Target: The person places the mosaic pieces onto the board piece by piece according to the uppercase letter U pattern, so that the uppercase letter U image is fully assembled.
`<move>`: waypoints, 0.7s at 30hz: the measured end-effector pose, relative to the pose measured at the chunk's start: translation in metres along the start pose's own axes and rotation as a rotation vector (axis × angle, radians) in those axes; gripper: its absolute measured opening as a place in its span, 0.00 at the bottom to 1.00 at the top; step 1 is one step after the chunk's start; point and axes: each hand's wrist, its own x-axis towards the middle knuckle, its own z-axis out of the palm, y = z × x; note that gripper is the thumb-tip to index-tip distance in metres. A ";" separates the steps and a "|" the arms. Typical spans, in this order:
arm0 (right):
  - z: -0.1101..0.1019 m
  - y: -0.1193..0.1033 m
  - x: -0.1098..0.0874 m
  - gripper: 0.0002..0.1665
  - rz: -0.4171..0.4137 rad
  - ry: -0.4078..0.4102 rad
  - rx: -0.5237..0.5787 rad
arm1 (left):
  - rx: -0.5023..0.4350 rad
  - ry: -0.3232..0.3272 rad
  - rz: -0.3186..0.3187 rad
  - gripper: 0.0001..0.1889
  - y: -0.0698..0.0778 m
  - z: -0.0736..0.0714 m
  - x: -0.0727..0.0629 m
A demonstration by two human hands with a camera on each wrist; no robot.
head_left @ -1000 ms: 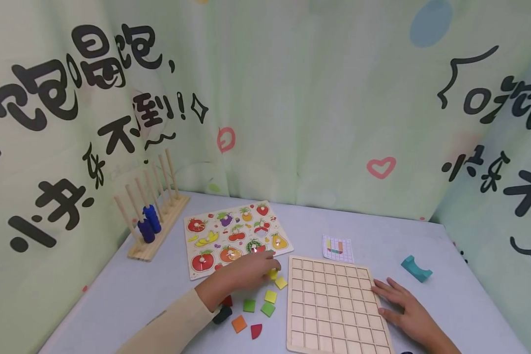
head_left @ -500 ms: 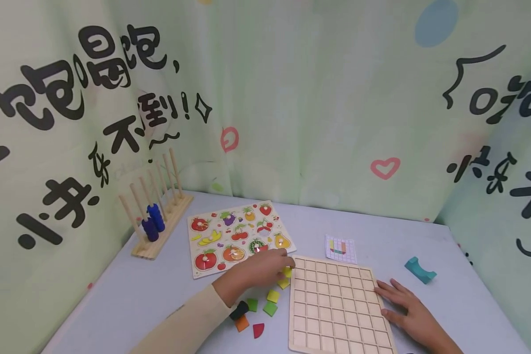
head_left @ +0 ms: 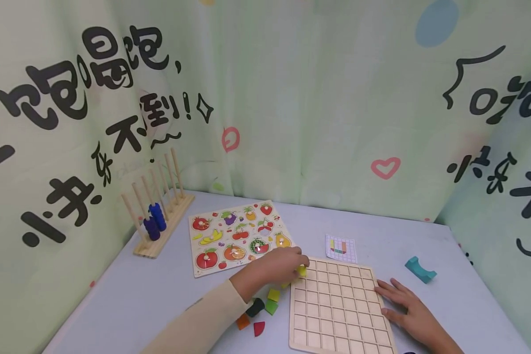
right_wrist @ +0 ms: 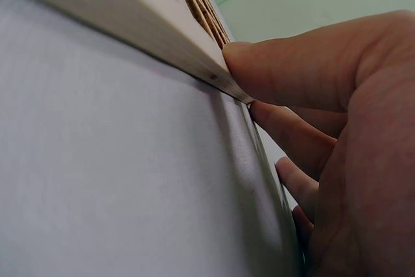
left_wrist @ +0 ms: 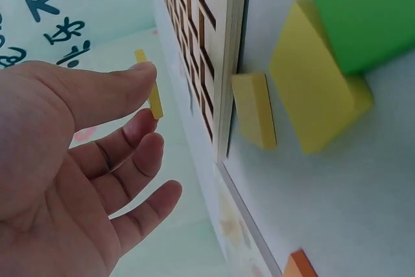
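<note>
My left hand point(head_left: 280, 265) pinches a small yellow square tile point(head_left: 302, 271) between thumb and fingertips, over the top left corner of the wooden grid board point(head_left: 336, 307). In the left wrist view the held tile point(left_wrist: 156, 100) stands edge-on, and the other fingers are spread loosely. My right hand point(head_left: 404, 312) rests at the board's right edge with fingers extended; its thumb touches the rim in the right wrist view. Left of the board lie loose yellow tiles point(left_wrist: 318, 82), a green tile point(head_left: 271, 308), an orange tile point(head_left: 243, 322) and a red quarter-round piece point(head_left: 259, 329).
A printed pattern card point(head_left: 341, 249) lies behind the board. To the right is a teal arch block point(head_left: 420, 270). A fruit puzzle board point(head_left: 199, 270) and a wooden peg rack point(head_left: 147, 251) with blue pieces stand at the back left. Curtains point(head_left: 270, 123) surround the table.
My left hand has moved right with the yellow tile, from beside the loose tiles to the board's top left corner. The right hand stays at the board's edge.
</note>
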 end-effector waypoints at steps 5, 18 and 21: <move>0.000 0.000 0.000 0.34 0.006 -0.002 -0.001 | 0.032 -0.009 0.017 0.18 0.005 0.003 0.010; 0.001 0.001 -0.001 0.34 0.010 -0.002 0.007 | 0.010 -0.031 -0.018 0.17 0.011 0.008 0.021; 0.001 0.001 0.000 0.34 0.014 -0.001 0.006 | 0.003 -0.036 -0.006 0.17 0.012 0.007 0.022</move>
